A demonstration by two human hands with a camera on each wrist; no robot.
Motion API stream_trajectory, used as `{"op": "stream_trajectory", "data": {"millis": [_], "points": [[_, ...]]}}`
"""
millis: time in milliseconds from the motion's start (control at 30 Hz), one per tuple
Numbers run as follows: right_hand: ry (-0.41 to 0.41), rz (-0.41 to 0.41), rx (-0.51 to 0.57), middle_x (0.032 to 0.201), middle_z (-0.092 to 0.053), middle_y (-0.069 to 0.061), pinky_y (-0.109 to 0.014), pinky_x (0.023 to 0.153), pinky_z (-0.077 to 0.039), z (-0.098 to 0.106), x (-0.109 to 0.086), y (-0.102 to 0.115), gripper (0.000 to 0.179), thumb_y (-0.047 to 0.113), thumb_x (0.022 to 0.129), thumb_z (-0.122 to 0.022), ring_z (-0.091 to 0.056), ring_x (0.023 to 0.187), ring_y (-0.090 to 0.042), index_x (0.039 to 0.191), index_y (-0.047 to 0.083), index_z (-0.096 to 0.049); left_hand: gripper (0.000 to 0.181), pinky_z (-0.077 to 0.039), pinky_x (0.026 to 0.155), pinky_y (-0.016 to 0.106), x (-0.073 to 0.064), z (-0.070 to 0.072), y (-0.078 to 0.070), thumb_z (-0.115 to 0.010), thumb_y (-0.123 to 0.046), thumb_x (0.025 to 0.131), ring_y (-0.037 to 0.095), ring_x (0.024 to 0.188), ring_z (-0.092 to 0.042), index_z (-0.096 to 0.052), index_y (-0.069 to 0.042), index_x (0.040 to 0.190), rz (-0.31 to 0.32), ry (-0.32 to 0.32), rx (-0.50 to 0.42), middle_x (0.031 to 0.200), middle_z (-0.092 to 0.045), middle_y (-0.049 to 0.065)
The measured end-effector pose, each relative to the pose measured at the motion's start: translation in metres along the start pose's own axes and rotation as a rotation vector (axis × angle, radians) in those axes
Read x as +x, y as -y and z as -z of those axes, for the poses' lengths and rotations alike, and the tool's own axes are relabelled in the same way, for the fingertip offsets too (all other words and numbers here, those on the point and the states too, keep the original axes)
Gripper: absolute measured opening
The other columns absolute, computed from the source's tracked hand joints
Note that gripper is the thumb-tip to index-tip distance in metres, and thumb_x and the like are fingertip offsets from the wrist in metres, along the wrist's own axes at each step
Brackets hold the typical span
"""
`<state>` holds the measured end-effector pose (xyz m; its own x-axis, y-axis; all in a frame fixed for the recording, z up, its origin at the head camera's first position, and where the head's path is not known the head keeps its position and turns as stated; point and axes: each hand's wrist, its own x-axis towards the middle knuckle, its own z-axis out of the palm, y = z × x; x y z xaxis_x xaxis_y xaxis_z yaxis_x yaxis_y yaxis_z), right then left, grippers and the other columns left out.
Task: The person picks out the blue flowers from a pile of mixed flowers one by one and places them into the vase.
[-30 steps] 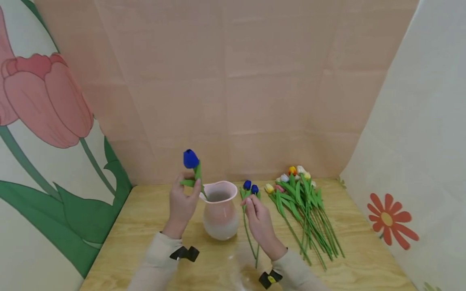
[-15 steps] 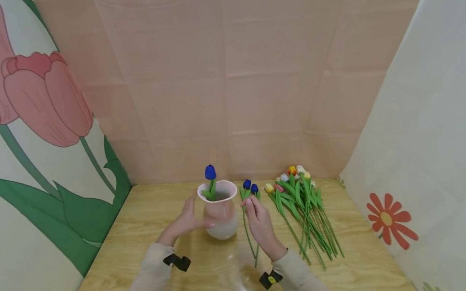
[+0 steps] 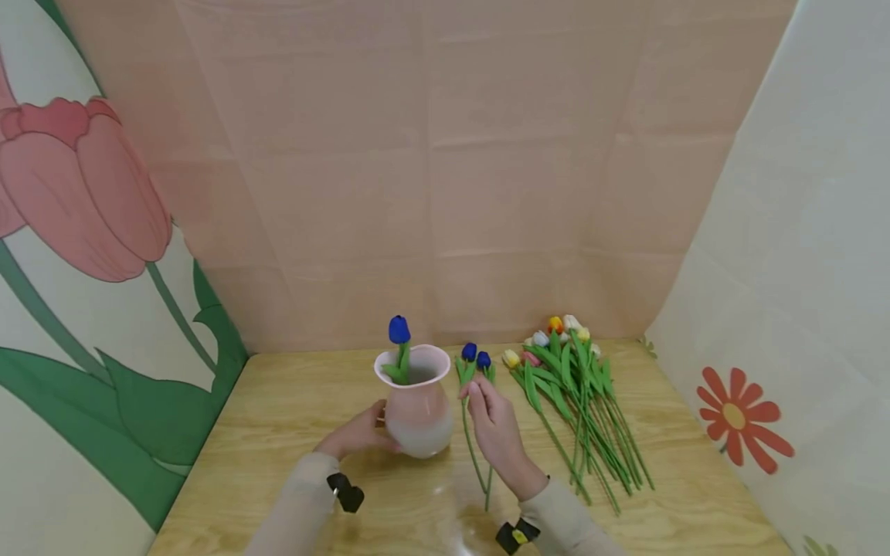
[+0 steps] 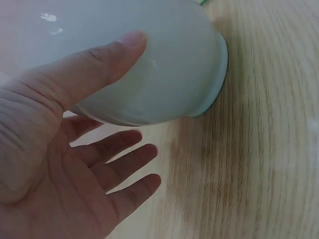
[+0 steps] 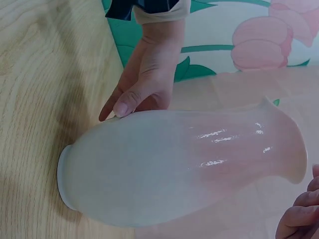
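A pink-and-white vase [image 3: 420,421] stands upright on the wooden table with one blue artificial tulip [image 3: 399,330] in its mouth, leaning to the left. My left hand [image 3: 358,434] is at the vase's lower left side. In the left wrist view its thumb [image 4: 107,62] lies along the white belly, while the other fingers [image 4: 127,167] extend loosely below. My right hand [image 3: 499,432] is raised to the right of the vase, fingers loosely curled with nothing seen in them. Beyond it lie two blue tulips [image 3: 469,352], their stems partly hidden by that hand.
A pile of artificial tulips [image 3: 577,386] in yellow, white, pink and orange lies on the table [image 3: 292,409] at the right. A pink cloth [image 3: 445,193] hangs behind. Printed flower panels [image 3: 737,417] flank both sides.
My left hand has let the blue tulip down into the vase and released it. That hand then dropped from beside the rim to the vase's lower side. The right hand has stayed in place.
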<state>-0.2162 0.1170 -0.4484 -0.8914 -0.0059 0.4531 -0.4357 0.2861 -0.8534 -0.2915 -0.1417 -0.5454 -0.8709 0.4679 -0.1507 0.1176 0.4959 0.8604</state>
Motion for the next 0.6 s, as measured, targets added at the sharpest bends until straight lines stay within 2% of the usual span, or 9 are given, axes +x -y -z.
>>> {"op": "stream_trajectory", "data": {"millis": [100,233,333,467,600], "points": [[-0.006,-0.012,-0.017,0.058,-0.038,0.004,-0.025,0.047,-0.033,-0.001,0.002,-0.017,0.026,0.011,0.104,-0.040,-0.034,0.050,-0.004,0.090,0.005,-0.061,0.079,-0.045,0.094,0.042,0.004,0.002,-0.001,-0.084,-0.017,0.072,0.027,0.109,-0.056,-0.041,0.004,0.134,-0.014,0.028,0.003,0.122,-0.055,0.016],[-0.038,-0.023,-0.074,0.061,-0.040,0.003,-0.024,0.047,-0.033,-0.001,0.007,-0.036,0.026,0.017,0.104,-0.043,-0.035,0.050,-0.006,0.090,0.007,-0.062,0.075,-0.047,0.089,0.036,0.005,0.004,-0.004,-0.083,-0.010,0.072,0.025,0.103,-0.058,-0.041,0.006,0.132,-0.024,0.051,-0.016,0.118,-0.055,0.016],[-0.028,-0.087,-0.160,0.064,-0.042,0.001,-0.025,0.049,-0.033,0.001,0.011,-0.047,0.021,0.019,0.103,-0.047,-0.038,0.051,-0.009,0.090,0.011,-0.062,0.073,-0.048,0.088,0.035,0.004,0.005,-0.005,-0.083,-0.009,0.072,0.025,0.101,-0.059,-0.041,0.007,0.131,-0.023,0.051,-0.019,0.118,-0.055,0.016],[0.109,-0.227,-0.387,0.064,-0.047,0.001,-0.027,0.049,-0.034,0.001,0.014,-0.069,0.015,0.021,0.099,-0.051,-0.042,0.053,-0.012,0.089,0.014,-0.060,0.072,-0.049,0.088,0.036,0.005,0.003,-0.003,-0.082,-0.009,0.073,0.025,0.100,-0.061,-0.042,0.005,0.130,-0.016,0.052,-0.020,0.118,-0.054,0.015],[0.236,-0.322,-0.585,0.066,-0.052,0.000,-0.029,0.049,-0.036,0.001,0.010,-0.096,0.013,0.021,0.097,-0.050,-0.046,0.055,-0.014,0.090,0.012,-0.057,0.073,-0.048,0.090,0.038,0.006,0.002,0.000,-0.082,-0.011,0.074,0.025,0.101,-0.061,-0.041,0.004,0.132,-0.010,0.057,-0.009,0.119,-0.054,0.014]]}}
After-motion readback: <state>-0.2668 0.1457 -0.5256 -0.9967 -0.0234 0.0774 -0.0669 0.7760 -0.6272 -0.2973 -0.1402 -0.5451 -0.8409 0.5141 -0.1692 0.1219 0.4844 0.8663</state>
